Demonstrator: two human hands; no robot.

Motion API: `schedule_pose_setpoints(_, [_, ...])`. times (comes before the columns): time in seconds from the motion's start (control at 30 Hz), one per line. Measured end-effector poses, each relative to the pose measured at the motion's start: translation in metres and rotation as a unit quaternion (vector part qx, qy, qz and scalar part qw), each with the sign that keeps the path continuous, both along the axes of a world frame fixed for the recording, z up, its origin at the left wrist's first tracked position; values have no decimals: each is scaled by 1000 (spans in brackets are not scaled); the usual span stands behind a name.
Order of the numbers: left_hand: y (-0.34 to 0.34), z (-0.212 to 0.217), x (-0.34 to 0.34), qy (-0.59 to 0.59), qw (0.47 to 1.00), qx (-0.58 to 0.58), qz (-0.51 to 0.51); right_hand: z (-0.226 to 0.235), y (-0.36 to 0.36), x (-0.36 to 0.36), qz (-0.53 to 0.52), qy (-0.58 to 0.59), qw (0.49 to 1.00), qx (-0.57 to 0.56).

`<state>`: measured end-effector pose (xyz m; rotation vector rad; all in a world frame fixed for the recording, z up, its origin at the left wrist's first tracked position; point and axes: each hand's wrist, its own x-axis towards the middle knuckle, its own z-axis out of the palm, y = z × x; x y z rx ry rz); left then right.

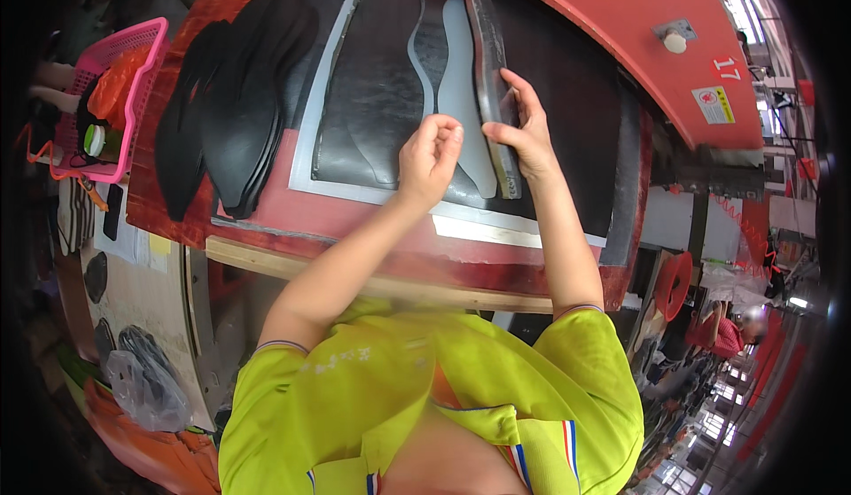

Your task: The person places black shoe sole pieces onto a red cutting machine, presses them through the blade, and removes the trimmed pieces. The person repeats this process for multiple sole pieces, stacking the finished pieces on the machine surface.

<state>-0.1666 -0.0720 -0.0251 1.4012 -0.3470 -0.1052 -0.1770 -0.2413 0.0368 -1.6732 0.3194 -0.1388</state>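
My right hand [525,127] grips a sole-shaped cutting die [493,78], its thumb on the near side and its fingers over the far side. The die is tilted up on its edge above a black sheet [567,140] on the table. Beside it, a grey sole-shaped gap [458,87] shows in the sheet. My left hand [430,160] hovers over the near part of the sheet with its fingers curled into a loose fist; nothing shows in it. To its left, a black sole-shaped piece [381,78] lies within the sheet, a curved grey gap along its right side.
Stacks of black sole pieces [257,96] lie on the table's left. A red machine part [638,25] with a knob overhangs the far right. A pink basket [146,78] stands at the far left. A wooden rail [292,269] runs along the table's near edge.
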Motion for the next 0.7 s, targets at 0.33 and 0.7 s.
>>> schedule_pose_setpoints(0.33, [-17,10,-12,144,969,-54,-192,-6,-5,-25,28,-47,994,92])
schedule_pose_setpoints(0.7, [22,13,3,-43,947,311,-66,-2,-19,-24,10,-79,972,222])
